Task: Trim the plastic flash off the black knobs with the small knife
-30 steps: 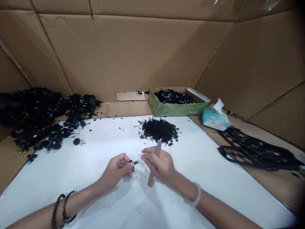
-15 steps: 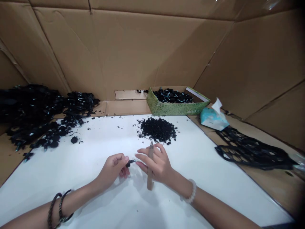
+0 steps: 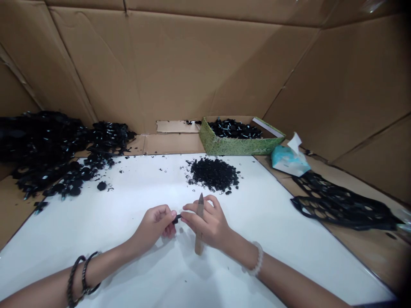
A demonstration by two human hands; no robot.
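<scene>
My left hand pinches a small black part between thumb and fingers, low over the white tabletop. In my right hand a knife is tucked among the fingers, its pointed blade upward and its brownish handle downward. The right thumb and fingertips meet the free end of the black part, hiding its tip. Beyond the hands lies a heap of tiny black pieces, with small ring-like scraps around it.
A green box full of black parts with metal studs stands at the back. Black parts pile up at left, spilling onto the tabletop. To the right are a tissue pack and black perforated sheets. Cardboard walls enclose the table.
My right hand has moved slightly left, its fingertips closing onto the metal tip of the black part, which showed before. The knife has shifted left with that hand.
</scene>
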